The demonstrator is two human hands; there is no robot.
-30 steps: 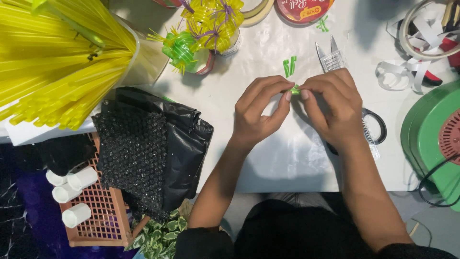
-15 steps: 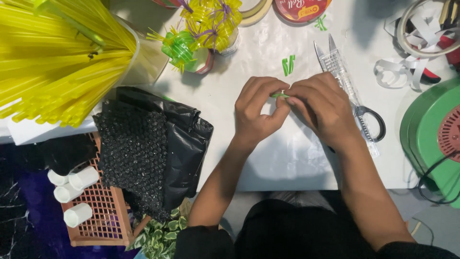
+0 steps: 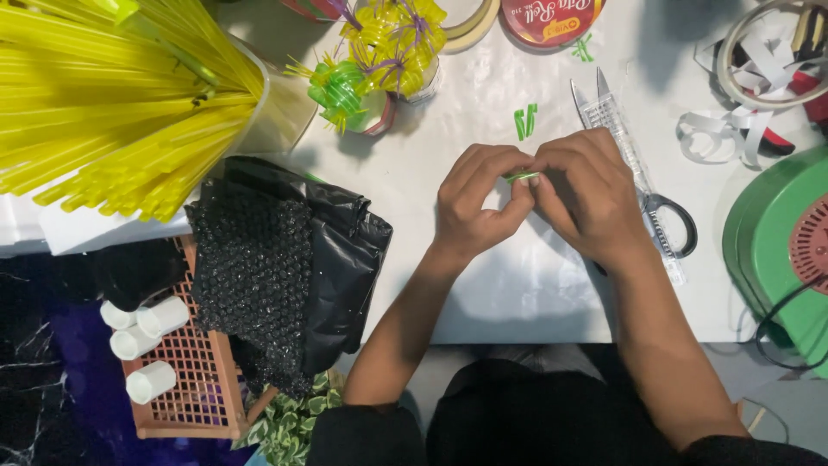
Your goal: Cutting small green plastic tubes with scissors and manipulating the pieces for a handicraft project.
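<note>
So the small green strip of cut drinking straw [image 3: 523, 177] sits right between the two hands, pinched at the middle of the white tabletop [image 3: 483, 285]. Only a sliver of it shows; its long axis looks to run roughly left to right, from one set of fingertips to the other. The left hand [image 3: 479, 203] has thumb and forefinger closed on one end, the other fingers curled in. The right hand [image 3: 591, 194] is clenched over the other end and covers most of it, so I can't tell exactly which fingers grip. Both hands touch the strip, neither is really nearer.

Just above the hands, a pair of loose green straw pieces [image 3: 524, 122] lies apart from them. Beside the right hand there's a clear plastic ruler [image 3: 623, 138] lying over black-handled scissors [image 3: 668, 220], blades pointing away from the person.

Further out: a red round tin lid with a label [image 3: 552, 17] at the top edge, a cluster of yellow and green straw flowers in a clear cup [image 3: 379, 60], a big bundle of long yellow straws [image 3: 103, 103] top left, and a black bubble-wrap bag [image 3: 276, 259] hanging over the table edge. A green round appliance [image 3: 768, 242] sits at the right, white ribbon scraps [image 3: 716, 138] above it, and white little tubes in an orange plastic basket [image 3: 185, 380] lower left.
</note>
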